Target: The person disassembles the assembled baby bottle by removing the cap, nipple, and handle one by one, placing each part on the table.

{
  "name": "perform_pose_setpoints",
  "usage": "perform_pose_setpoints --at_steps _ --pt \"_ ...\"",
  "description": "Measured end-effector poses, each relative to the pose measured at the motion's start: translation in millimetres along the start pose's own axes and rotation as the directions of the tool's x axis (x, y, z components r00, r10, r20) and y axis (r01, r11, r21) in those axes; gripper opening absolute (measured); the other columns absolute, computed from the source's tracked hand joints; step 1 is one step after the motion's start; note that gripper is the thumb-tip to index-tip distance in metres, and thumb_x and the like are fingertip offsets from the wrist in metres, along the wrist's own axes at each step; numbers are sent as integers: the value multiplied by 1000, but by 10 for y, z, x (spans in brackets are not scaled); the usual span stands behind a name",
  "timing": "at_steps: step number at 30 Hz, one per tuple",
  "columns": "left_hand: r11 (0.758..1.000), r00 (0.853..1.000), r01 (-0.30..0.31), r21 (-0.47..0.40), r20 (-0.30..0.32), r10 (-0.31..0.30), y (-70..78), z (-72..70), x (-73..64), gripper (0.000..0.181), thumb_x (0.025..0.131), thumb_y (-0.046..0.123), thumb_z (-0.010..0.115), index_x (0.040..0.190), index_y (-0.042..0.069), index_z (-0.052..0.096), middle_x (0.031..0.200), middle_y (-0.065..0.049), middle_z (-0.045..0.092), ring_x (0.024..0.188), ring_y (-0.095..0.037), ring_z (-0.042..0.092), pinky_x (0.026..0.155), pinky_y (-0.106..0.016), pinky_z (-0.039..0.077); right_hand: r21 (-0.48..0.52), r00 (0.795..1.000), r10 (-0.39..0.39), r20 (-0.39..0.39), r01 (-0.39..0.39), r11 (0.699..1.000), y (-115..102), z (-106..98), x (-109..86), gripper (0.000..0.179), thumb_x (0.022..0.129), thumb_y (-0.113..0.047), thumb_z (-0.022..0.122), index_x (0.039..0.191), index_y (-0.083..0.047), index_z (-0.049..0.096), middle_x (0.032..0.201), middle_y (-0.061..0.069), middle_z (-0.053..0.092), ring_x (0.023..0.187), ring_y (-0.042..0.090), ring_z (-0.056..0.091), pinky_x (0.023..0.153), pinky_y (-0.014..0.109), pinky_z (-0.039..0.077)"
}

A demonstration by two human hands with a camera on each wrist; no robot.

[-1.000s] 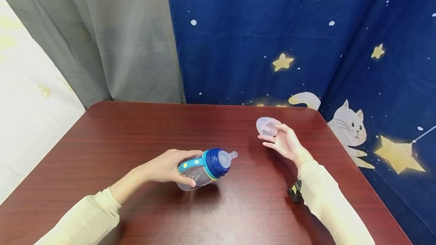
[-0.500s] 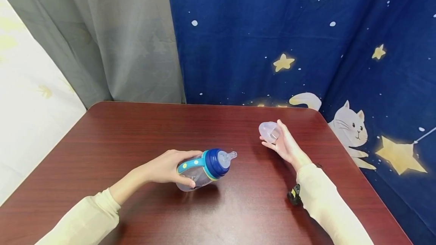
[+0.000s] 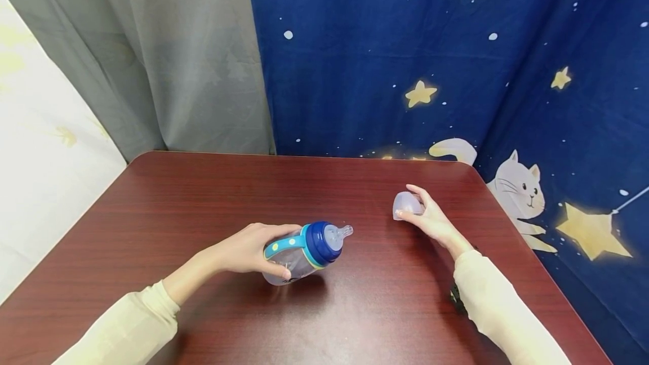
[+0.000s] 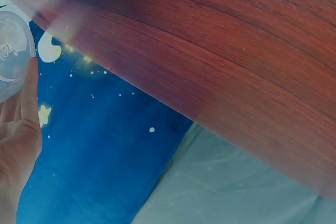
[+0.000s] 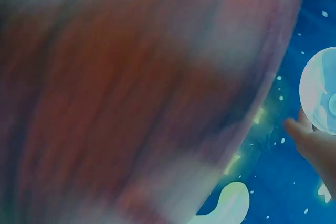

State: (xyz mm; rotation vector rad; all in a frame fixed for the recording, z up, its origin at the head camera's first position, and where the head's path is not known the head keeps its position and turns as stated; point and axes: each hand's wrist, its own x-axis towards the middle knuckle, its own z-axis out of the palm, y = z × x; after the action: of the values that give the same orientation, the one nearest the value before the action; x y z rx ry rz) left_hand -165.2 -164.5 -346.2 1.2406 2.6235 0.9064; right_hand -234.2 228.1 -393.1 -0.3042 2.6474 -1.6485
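Bottle: your left hand (image 3: 248, 248) has the baby bottle (image 3: 318, 246) in its grip, thumb on the near side of the body and fingers over the far side, next to the turquoise handle (image 3: 284, 245).
Bottle's long axis: tilted, with the base low and toward your left, the clear teat (image 3: 343, 232) pointing right and a little away from you. You cannot tell from these views whether the base touches the table (image 3: 218, 196).
Clear cap: your right hand (image 3: 431, 219) holds the cap (image 3: 405, 206) between thumb and fingers, off the bottle, to the right of the teat and farther from you.
Key relation: carry the bottle's axis on past the teat and, in the head view, it runs roughly toward the cap. The 2 parts are apart, with tabletop showing between them.
Nearer hand: left for the bottle, right for the cap; neither of your 2 hands touches the other's part.
Cap's facing: the right wrist view gives you its round outline, cut off by the edge of the view; which way the mouth faces is hard to settle.
Collar: the dark blue ring (image 3: 323, 241) sits around the teat's foot, beyond your left fingers.
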Motion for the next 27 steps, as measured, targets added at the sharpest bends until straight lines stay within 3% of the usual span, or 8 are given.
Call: perform_pose_setpoints --at_steps 2,4,7,13,22,27 --pt "1000 1000 -2 -1 0 2 3 1 -2 73 66 56 67 127 23 44 97 15 55 81 -3 52 67 -24 45 -159 998 -64 -13 61 985 28 1 -16 77 73 -24 73 134 -10 30 124 20 36 102 32 41 78 41 40" --pt "1000 1000 -4 0 -3 4 8 1 -3 73 66 56 67 127 23 44 97 15 55 81 -3 52 67 -24 45 -283 992 -123 -20 113 953 53 1 -26 78 69 -25 75 133 -10 32 121 19 38 99 32 43 73 43 42" --pt "1000 1000 -10 3 -11 10 14 -2 0 73 66 56 67 127 23 44 97 15 55 82 -3 52 67 -24 45 -389 983 -184 -16 163 906 87 -6 -30 77 67 -23 77 129 -10 35 114 18 39 94 31 43 68 43 44" --pt "1000 1000 -9 4 -16 9 30 -9 -5 73 66 56 67 127 22 45 98 15 55 81 -3 52 67 -24 45 -446 984 -180 -12 156 881 129 -31 -58 67 65 -19 79 118 -8 39 109 20 35 89 35 46 68 44 44" --pt "1000 1000 -8 2 -19 9 26 -20 -22 72 66 55 67 126 22 45 97 15 55 81 -3 52 67 -24 45 -516 986 -164 -16 133 846 178 -83 -91 70 63 -15 78 120 -1 40 107 22 34 85 38 49 71 47 44" --pt "1000 1000 -6 0 -20 6 18 -19 -25 72 66 55 67 126 23 45 97 15 55 81 -3 52 66 -24 45 -542 988 -151 -15 119 832 211 -110 -101 62 63 -15 79 110 -1 41 105 20 35 86 37 49 74 47 42"
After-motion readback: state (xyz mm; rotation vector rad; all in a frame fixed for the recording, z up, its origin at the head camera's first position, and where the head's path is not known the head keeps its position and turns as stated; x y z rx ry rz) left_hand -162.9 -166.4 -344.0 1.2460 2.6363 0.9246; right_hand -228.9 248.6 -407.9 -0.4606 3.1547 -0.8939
